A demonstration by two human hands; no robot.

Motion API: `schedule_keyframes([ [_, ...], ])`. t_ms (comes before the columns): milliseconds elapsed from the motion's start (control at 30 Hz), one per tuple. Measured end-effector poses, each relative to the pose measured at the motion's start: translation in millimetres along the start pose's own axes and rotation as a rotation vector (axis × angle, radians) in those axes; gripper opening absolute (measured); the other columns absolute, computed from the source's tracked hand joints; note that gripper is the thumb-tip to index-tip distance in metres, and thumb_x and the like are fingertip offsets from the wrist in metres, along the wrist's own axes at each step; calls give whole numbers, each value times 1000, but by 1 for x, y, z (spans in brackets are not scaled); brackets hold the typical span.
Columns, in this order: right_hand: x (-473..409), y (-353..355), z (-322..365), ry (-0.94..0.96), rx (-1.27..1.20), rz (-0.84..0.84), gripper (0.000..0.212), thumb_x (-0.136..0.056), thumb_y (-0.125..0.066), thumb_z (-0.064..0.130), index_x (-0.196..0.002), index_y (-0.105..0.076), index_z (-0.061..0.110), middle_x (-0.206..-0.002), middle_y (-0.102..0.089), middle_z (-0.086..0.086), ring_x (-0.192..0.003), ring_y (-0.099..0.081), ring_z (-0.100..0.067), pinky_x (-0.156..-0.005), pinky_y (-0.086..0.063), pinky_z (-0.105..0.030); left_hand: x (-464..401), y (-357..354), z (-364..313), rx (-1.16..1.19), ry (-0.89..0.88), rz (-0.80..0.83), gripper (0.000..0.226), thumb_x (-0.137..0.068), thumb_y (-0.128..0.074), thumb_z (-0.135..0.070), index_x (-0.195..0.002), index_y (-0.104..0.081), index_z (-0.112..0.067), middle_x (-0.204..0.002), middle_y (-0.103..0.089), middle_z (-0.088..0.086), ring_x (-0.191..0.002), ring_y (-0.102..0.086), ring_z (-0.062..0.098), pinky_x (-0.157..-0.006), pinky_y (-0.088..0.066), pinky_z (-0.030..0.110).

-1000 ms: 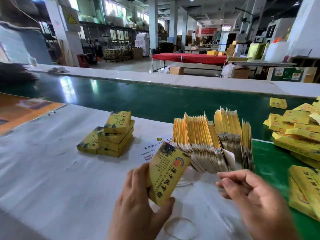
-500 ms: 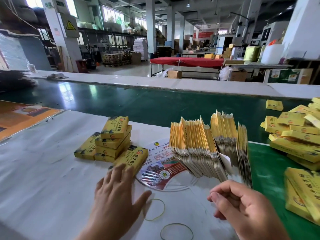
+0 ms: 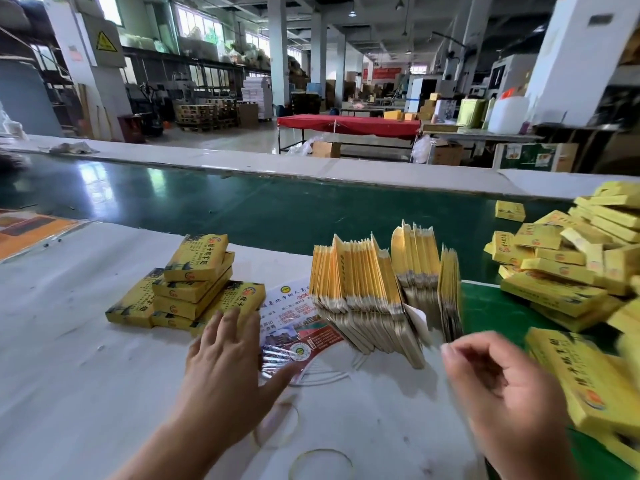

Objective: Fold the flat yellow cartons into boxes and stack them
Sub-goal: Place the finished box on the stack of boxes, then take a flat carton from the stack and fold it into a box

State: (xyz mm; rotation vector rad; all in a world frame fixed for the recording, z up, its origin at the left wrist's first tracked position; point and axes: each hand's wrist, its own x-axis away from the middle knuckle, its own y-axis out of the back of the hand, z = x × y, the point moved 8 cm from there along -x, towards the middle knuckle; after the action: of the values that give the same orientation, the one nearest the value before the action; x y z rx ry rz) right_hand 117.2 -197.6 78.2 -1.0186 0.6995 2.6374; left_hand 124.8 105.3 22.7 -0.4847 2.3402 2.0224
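Green conveyor belt (image 3: 277, 209) is seen running across the width of the view, bordered on the near side by a white-covered worktable (image 3: 69, 341). On the right, partly on the belt and partly on a green mat, a loose heap of folded yellow boxes (image 3: 568, 265) is piled, with one large box (image 3: 585, 386) lying blurred at the near right edge.

At the middle of the table the flat yellow cartons (image 3: 363, 289) are stood on edge in fanned bundles, leaning toward the left, with a smaller upright bundle (image 3: 450, 292) set just beside them on the right. To the left a neat stack of folded boxes (image 3: 194, 282) is built several layers high, a single box (image 3: 133, 306) lying flat against its left side. Another folded box (image 3: 239, 303) is laid against the right foot of the stack, and the fingertips of the left hand (image 3: 225, 368) are placed on its near end; the fingers are extended and slightly spread, the thumb stretched out to the right, nothing being gripped.

The right hand (image 3: 502, 382) is held above the table near the flat cartons, blurred, its fingers loosely curled with thumb and forefinger drawn close together; whether anything is pinched between them cannot be told.

A round printed fan (image 3: 304, 330) is lain on the table between the stack and the cartons, partly under the cartons. Two rubber bands (image 3: 320, 462) are left on the white cover near the wrists.
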Motion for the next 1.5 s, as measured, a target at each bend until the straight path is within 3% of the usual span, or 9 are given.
schedule_keyframes([
  [133,-11,7,-47,-188,243,-77,47,-82,-75,13,-127,-60,11,-116,-63,-3,-105,-61,-21,-84,-55,-33,6,40,-52,276,-263,-261,67,-76,-46,-67,-126,-57,-25,-132,-52,-1,-124,-47,22,-99,-44,42],
  [267,-7,-28,-86,-498,344,270,90,-90,-66,39,-158,-9,23,-160,-29,-1,-145,-32,-22,-114,-29,-32,11,72,-114,538,-546,-380,33,-81,-56,-49,-106,-63,-27,-107,-56,-15,-100,-56,7,-81,-46,25],
  [533,-13,-18,-87,-370,512,104,22,-93,-60,13,-113,-70,16,-87,-74,-10,-78,-67,-31,-65,-48,-36,13,53,-158,829,-738,-296,11,-85,-61,-28,-83,-68,-20,-83,-62,-12,-79,-61,10,-65,-51,33],
  [667,-15,-7,-74,-317,527,44,29,-87,-71,24,-64,-54,20,-56,-58,-1,-52,-46,-25,-50,-27,-31,12,45,-147,890,-724,-246,11,-84,-61,-28,-79,-70,-25,-79,-63,-15,-76,-61,4,-64,-49,22],
  [800,-14,-6,-69,-302,515,152,43,-86,-70,39,-53,-49,23,-45,-44,8,-45,-42,-10,-45,-28,-27,10,45,-143,914,-686,-219,9,-82,-61,-26,-78,-68,-31,-76,-63,-15,-72,-60,3,-62,-48,21],
  [933,-24,32,-31,-68,604,-136,59,-94,-63,24,-53,-22,34,-41,-14,12,-33,-18,-10,-36,-12,-16,11,42,-144,929,-691,-204,9,-83,-61,-25,-77,-69,-26,-73,-63,-12,-70,-60,7,-59,-49,28],
  [1200,-12,81,-46,-228,-239,-530,26,-86,-61,52,-69,-67,34,-52,-56,18,-48,-45,5,-46,-36,-11,-4,17,-135,1509,-342,151,29,-85,-61,-33,-69,-71,-11,-64,-65,5,-60,-60,16,-56,-48,25],
  [1400,-17,9,-29,-287,-771,284,33,-86,-68,47,-98,-75,18,-90,-77,-9,-78,-74,-20,-66,-58,-29,10,-7,-166,2029,91,1125,69,-82,-65,-45,-136,-50,-5,-113,-63,36,-105,-67,34,-93,-53,38],
  [1500,-1,-8,-23,-243,-323,554,37,-94,-54,49,-94,-67,15,-78,-73,-8,-63,-68,-17,-55,-54,-31,14,-16,-150,1823,32,912,92,-78,-39,-60,-147,-27,0,-157,-13,20,-144,-24,24,-108,-24,20],
])
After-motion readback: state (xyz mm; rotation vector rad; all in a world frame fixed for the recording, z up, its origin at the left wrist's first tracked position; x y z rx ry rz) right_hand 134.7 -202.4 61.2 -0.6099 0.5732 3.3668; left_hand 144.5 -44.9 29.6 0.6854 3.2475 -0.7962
